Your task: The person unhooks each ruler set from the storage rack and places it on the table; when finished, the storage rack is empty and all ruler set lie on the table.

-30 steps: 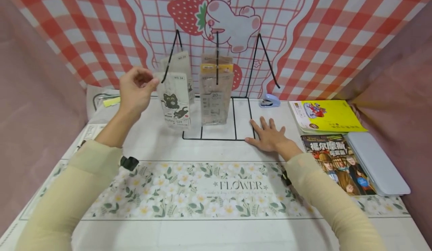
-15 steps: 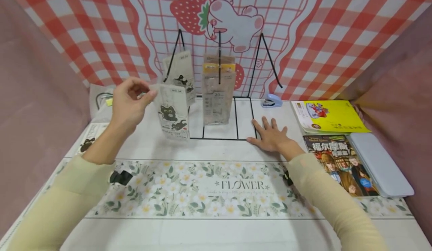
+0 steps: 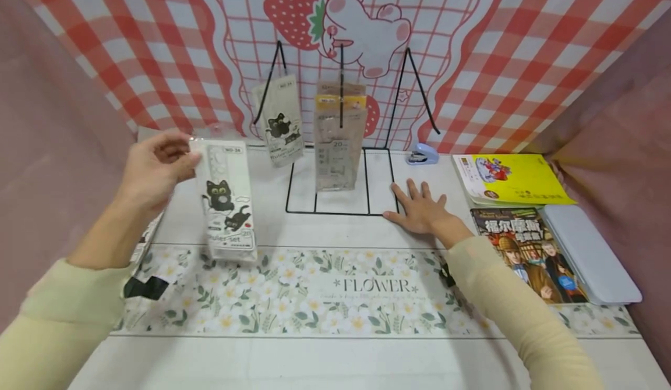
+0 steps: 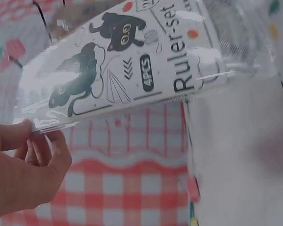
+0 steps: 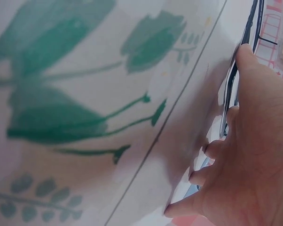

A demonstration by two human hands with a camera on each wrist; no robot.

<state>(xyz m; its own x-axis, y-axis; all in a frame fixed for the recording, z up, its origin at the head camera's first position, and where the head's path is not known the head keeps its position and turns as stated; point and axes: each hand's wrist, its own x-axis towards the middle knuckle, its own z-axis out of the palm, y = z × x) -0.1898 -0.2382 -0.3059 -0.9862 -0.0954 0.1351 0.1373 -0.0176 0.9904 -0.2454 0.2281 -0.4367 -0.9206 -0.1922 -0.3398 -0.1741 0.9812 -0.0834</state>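
Note:
My left hand [image 3: 157, 172] pinches the top left edge of a clear-packed ruler set [image 3: 225, 198] with black cats on it, held up over the left part of the table. In the left wrist view thumb and fingers grip the plastic edge of that ruler set [image 4: 118, 61], where "Ruler-set" and "4PCS" show. My right hand [image 3: 421, 206] lies spread on the table, fingertips at the right side of the black wire rack [image 3: 367, 180]. A second cat ruler set [image 3: 280, 122] hangs on the rack's left hook, and a brownish pack [image 3: 339, 145] on its middle hook. Its right hook holds nothing.
Behind the right hand stands a light-blue stapler [image 3: 421, 154]. To the right lie a yellow book [image 3: 516, 180], a comic-style book [image 3: 526, 256] and a grey-white case [image 3: 589, 253]. A checked cloth [image 3: 550, 58] forms the back wall. Another cat-printed pack lies partly hidden behind the left forearm.
My left hand has drawn the front ruler set off the left hook, then leftward and toward me. The other pack on that hook now shows fully. My right hand has stayed in place.

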